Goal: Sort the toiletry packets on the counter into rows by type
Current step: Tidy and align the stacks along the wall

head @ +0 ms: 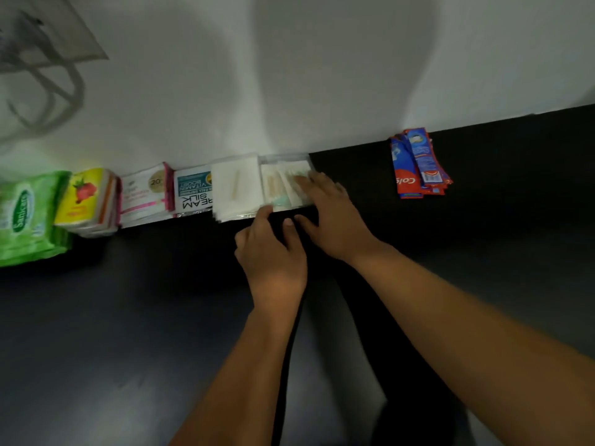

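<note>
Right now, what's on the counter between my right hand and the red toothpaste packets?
Nothing: the head view shows only bare dark counter between the right hand and the toothpaste packets.

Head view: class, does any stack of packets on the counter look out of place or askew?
The red-and-blue toothpaste packets lie fanned and askew, apart on the right, with bare counter between them and the row along the wall.

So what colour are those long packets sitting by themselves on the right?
The toothpaste packets are red and blue with some white print, seen best in the head view.
</note>
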The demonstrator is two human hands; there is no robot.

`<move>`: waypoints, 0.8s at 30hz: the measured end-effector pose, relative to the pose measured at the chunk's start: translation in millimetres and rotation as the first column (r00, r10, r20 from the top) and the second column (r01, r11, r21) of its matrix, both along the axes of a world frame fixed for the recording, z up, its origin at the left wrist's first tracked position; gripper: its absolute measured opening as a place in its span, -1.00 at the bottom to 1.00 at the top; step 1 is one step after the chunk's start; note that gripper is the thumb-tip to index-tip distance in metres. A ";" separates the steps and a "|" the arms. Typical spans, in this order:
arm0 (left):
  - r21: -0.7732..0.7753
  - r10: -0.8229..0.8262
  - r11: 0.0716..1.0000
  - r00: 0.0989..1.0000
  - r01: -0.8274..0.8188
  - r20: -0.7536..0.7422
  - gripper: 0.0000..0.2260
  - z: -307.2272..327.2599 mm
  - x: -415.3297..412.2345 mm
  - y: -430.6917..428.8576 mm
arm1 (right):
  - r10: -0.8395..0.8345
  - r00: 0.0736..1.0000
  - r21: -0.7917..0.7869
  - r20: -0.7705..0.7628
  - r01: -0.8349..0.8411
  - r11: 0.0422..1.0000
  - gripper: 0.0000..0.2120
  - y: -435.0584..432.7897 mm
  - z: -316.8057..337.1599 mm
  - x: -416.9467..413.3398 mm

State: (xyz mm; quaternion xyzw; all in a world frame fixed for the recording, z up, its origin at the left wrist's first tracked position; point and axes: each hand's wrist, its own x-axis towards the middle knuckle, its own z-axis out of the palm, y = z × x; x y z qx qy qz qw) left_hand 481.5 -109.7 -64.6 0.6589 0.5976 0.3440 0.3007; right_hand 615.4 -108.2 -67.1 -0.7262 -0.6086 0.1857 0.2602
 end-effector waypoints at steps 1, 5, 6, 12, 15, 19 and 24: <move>-0.020 -0.005 1.000 1.000 0.005 -0.003 -0.67 -0.7 -0.1 0.8 | 0.006 0.999 -0.003 0.053 -0.005 1.000 -0.40 3.2 -2.6 0.0; -0.049 -0.003 0.999 1.000 0.003 0.005 -0.64 -3.7 -0.7 1.6 | -0.039 0.992 0.040 0.118 0.034 0.999 -0.42 8.6 -7.8 -2.1; -0.053 -0.003 0.999 1.000 0.003 0.003 -0.64 -3.8 -1.0 1.5 | -0.048 0.992 0.041 0.114 0.043 0.998 -0.42 8.4 -8.2 -2.7; -0.018 -0.010 1.000 1.000 0.010 -0.023 -0.63 -5.1 -0.7 0.6 | -0.078 0.997 0.022 -0.027 0.079 0.997 -0.49 0.6 -8.3 -7.6; -0.001 -0.004 1.000 1.000 0.004 -0.028 -0.63 -5.4 -0.9 0.1 | -0.057 0.998 0.047 0.037 0.055 0.997 -0.55 0.6 -7.5 -8.0; 0.003 0.009 1.000 1.000 -0.009 -0.010 -0.63 -6.7 -0.9 -0.1 | 0.010 0.974 0.039 0.225 -0.019 0.999 -0.52 3.0 -6.9 -8.3; -0.015 0.035 0.999 0.999 -0.036 -0.031 -0.55 -7.5 3.1 -3.5 | 0.086 0.929 -0.060 0.360 -0.069 0.996 -0.45 8.6 -7.3 -10.1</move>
